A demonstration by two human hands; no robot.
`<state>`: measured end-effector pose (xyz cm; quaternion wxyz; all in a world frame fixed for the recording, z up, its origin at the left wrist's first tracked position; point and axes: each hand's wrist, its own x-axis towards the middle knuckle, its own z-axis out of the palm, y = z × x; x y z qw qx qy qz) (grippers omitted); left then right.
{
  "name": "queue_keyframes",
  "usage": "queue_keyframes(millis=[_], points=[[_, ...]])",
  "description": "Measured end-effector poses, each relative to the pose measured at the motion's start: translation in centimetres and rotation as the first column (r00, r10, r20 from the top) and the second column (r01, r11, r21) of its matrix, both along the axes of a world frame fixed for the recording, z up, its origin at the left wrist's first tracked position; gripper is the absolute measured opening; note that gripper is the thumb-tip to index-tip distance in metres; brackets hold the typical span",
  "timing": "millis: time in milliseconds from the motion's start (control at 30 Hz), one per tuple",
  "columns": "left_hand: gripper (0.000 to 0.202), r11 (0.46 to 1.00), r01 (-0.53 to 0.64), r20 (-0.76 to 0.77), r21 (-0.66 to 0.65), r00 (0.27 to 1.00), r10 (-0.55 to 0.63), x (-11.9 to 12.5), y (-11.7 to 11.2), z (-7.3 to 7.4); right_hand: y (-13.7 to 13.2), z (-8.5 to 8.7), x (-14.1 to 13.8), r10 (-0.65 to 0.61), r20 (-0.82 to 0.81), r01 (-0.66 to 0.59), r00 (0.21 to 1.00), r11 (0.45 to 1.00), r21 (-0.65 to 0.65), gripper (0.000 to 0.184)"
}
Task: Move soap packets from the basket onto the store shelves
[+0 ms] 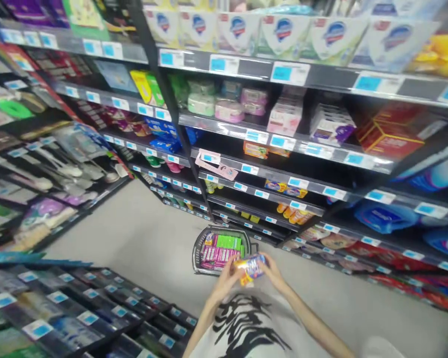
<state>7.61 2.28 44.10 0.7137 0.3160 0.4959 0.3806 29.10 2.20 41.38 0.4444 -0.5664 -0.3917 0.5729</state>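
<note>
Showed as a small glossy packet point(251, 267), orange and yellow with a blue-and-white patch; print too blurred to read. Sat crosswise and roughly level, clasped at both ends between left hand point(228, 277) and right hand point(272, 272), clear of the floor.

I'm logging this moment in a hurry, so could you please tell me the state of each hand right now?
Left hand: closed, holding one end of the small colourful packet.
Right hand: closed, holding the same packet's other end.

Dark stocked shelves point(328, 74) — all around; grey floor point(142, 238)
</note>
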Motion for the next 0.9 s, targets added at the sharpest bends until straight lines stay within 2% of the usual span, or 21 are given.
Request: queue_keyframes(millis=[67, 133, 267, 333, 400, 567, 667, 767, 900], points=[[0.077, 0.999, -0.032, -0.011, 0.032, 0.999, 0.032, 0.9, -0.2, 0.6, 0.6, 1.6, -1.4, -0.126, -0.013, 0.126, 0.992, 0.992, 0.019, 0.064], [0.079, 0.997, -0.068, -0.036, 0.029, 0.997, 0.069, 1.4, -0.4, 0.6, 0.5, 2.3, -2.8, -0.241, -0.023, 0.241, 0.97, 0.97, 0.012, 0.063], [0.082, 0.997, -0.083, -0.068, -0.008, 0.994, 0.082, 1.1, -1.2, -0.1, -1.0, 1.5, -5.2, -0.405, -0.097, 0.392, 0.909, 0.911, -0.128, 0.064], [0.083, 0.998, -0.058, -0.057, -0.027, 0.997, 0.057, 0.5, -1.9, -0.3, -1.7, 0.9, -5.9, -0.43, -0.138, 0.401, 0.892, 0.895, -0.195, 0.067], [0.085, 0.998, -0.05, -0.027, -0.047, 0.998, 0.049, 0.0, -2.6, -0.3, -2.1, 0.7, -6.4, -0.432, -0.133, 0.401, 0.892, 0.893, -0.204, 0.069], [0.088, 0.995, -0.087, -0.012, -0.039, 0.996, 0.086, -0.8, -3.1, 0.6, -1.7, 2.6, -7.5, -0.435, -0.086, 0.421, 0.896, 0.896, -0.144, 0.072], [0.088, 0.994, -0.101, -0.032, 0.029, 0.994, 0.102, -1.2, -2.9, 1.1, -1.5, 3.6, -8.2, -0.434, -0.124, 0.415, 0.892, 0.897, -0.153, 0.074], [0.09, 0.988, -0.107, -0.068, 0.115, 0.991, 0.115, -1.4, -3.0, 1.5, -1.4, 3.8, -8.7, -0.414, -0.212, 0.38, 0.885, 0.906, -0.184, 0.073], [0.082, 0.963, -0.138, -0.264, 0.231, 0.944, 0.199, -1.5, -3.3, 2.2, -1.3, 3.6, -9.1, -0.409, -0.387, 0.331, 0.827, 0.909, -0.252, 0.067]])
